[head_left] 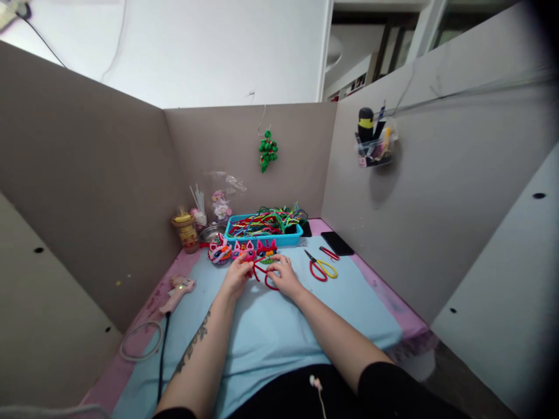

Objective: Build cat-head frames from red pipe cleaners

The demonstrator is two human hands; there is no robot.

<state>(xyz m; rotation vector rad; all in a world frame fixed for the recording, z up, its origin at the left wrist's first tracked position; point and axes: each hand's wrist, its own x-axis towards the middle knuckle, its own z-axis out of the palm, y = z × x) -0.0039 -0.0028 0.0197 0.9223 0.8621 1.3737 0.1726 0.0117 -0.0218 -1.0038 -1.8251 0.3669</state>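
Observation:
Both of my hands are over the blue cloth, working on a red pipe cleaner (257, 276) that is bent into loops. My left hand (237, 273) pinches it at the left end. On the other side my right hand (283, 276) has its fingers closed around part of the same red strand, a loop of which curves beneath the palm. Just behind the hands sit several colourful fuzzy animal heads (219, 252) with pointed ears, partly hidden by my fingers.
A blue tray (264, 241) full of coloured pipe cleaners stands behind. To the right lie scissors (321, 269), a red cutter (329, 253) and a black phone (337, 244). A pink glue gun (177, 294) with its cord and a lidded cup (187, 235) are at left. Grey panels (244, 157) enclose the table.

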